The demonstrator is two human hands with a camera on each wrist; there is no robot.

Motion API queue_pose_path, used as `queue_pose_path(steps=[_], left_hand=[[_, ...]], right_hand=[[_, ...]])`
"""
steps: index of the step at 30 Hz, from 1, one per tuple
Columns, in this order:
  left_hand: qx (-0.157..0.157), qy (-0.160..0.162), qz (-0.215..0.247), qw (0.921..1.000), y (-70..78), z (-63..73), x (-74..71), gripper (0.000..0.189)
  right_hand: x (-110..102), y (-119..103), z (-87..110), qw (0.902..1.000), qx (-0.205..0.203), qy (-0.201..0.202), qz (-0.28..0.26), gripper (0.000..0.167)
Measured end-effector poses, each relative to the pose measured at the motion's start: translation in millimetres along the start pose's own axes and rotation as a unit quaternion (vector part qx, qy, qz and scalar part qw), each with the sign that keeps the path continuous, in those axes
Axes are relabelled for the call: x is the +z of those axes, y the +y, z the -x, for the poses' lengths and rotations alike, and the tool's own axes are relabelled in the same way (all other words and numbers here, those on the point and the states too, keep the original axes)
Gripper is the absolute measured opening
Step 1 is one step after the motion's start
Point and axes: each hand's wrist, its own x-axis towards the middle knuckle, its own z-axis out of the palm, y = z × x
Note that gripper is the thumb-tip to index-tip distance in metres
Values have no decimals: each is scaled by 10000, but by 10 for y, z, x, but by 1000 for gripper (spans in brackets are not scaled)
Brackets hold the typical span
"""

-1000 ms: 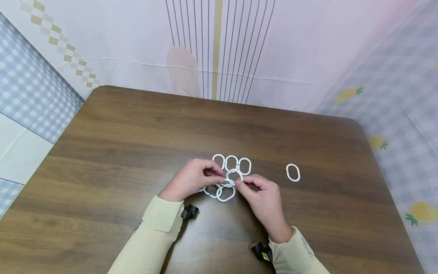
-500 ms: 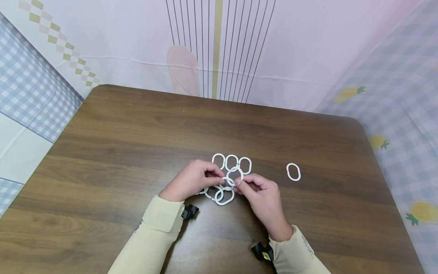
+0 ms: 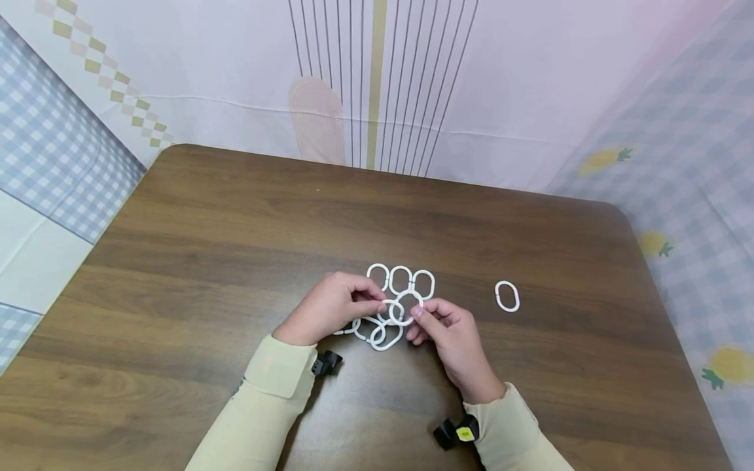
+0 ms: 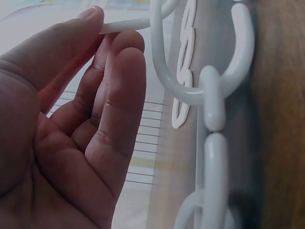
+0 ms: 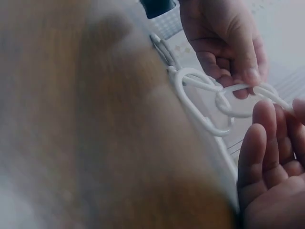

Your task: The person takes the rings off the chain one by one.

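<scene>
White plastic oval chain links fill the space between both hands in the head view. My left hand (image 3: 341,304) pinches one link (image 4: 128,25) between thumb and fingertips. Another link (image 3: 402,325) is pinched by my right hand (image 3: 450,340) and overlaps the left one; whether the two are fully joined I cannot tell. From the left-held link runs a chain of joined links (image 5: 205,126), partly hidden below the left hand in the head view. Behind the hands, three links (image 3: 401,267) lie side by side on the table.
One loose link (image 3: 507,283) lies on the brown wooden table (image 3: 235,209) to the right. A patterned cloth (image 3: 501,78) hangs behind the table's far edge. Black wrist cameras (image 3: 327,364) sit on both sleeves.
The link in my right hand has shifted slightly right and down, now in front of the left-held link. The right hand has turned a little; the left hand stays nearly still.
</scene>
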Motion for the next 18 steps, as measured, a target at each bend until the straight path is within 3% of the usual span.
queue_pose_path(steps=[7, 13, 18], left_hand=[[-23, 9, -33, 10000, -3, 4, -7, 5], [43, 47, -118, 9999, -10, 9, -24, 5], [83, 88, -161, 9998, -18, 5, -36, 4]], right_hand=[[-64, 77, -20, 9992, -82, -328, -200, 24], [-113, 85, -47, 9979, 78, -557, -322, 17], [-138, 90, -61, 9968, 158, -723, -292, 20]])
